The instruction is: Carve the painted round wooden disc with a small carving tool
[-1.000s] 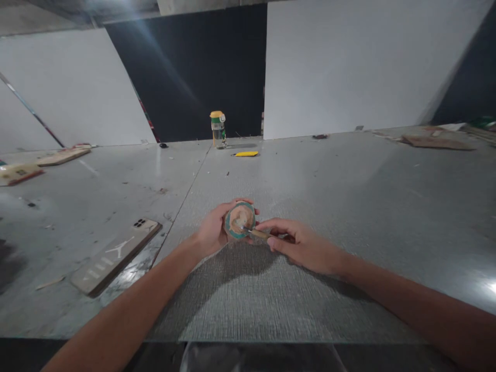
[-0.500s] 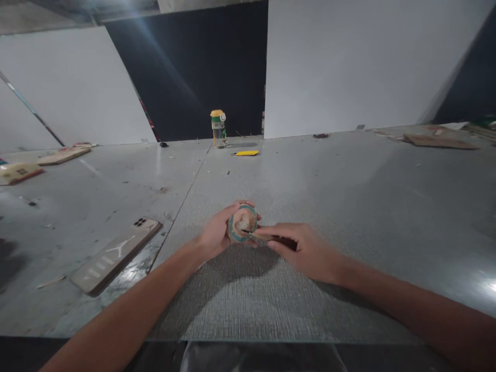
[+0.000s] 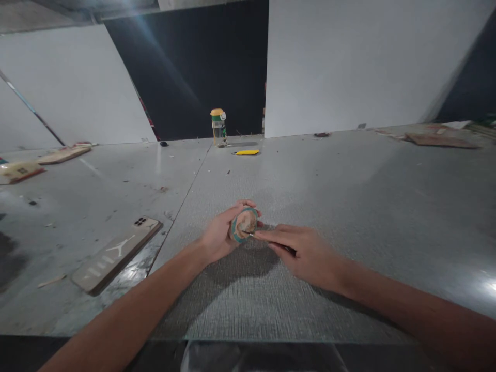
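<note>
My left hand [image 3: 219, 235] is wrapped around a small round container [image 3: 244, 223] with a teal rim and tan-brown paste inside, tilted so its mouth faces me. My right hand [image 3: 300, 250] pinches a thin stick-like tool [image 3: 267, 242] whose tip rests at the container's lower rim. Both hands hover just over the grey metal table [image 3: 349, 196], near its front middle.
A phone in a tan case [image 3: 116, 253] lies face down to the left. A bottle with a yellow cap [image 3: 218, 126] and a yellow flat object [image 3: 247, 152] stand at the far edge. Flat wooden pieces [image 3: 64, 154] lie far left, and cardboard [image 3: 437, 140] far right.
The container has tilted and turned slightly in my left hand. My right hand has slid closer and lower, bringing the tool's tip from the paste's middle toward the lower rim.
</note>
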`<state>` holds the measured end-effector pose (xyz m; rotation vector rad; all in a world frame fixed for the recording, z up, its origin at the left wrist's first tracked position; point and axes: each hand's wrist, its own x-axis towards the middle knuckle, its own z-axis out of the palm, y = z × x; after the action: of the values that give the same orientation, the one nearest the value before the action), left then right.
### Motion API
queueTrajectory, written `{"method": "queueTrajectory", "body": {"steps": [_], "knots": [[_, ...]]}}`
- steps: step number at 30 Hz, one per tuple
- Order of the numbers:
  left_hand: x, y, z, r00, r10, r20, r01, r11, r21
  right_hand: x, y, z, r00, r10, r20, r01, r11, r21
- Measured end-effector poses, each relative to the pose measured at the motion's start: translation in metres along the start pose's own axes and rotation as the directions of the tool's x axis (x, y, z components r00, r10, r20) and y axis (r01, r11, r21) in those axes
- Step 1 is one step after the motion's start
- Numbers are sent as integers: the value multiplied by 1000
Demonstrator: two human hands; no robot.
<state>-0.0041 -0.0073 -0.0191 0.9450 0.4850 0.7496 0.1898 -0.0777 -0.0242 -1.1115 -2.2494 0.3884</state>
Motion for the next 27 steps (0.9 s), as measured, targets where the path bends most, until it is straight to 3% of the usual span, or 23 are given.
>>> {"method": "queueTrajectory", "body": {"steps": [8, 17, 24, 27], "knots": [[0, -3, 5, 998, -3, -61, 4, 1000, 18, -3, 3, 3, 997, -50, 65, 57, 991, -120], [2, -4, 5, 999, 18, -41, -14, 997, 81, 3, -6, -1, 996, 63, 57, -69, 990, 120], [3, -3, 6, 988, 138, -74, -94, 902, 420, 7, -20, -6, 979, 161, 126, -186, 958, 219], [3, -2, 4, 987, 145, -68, -95, 870, 484, 9, -24, -6, 967, 196, 162, -231, 944, 234]]}}
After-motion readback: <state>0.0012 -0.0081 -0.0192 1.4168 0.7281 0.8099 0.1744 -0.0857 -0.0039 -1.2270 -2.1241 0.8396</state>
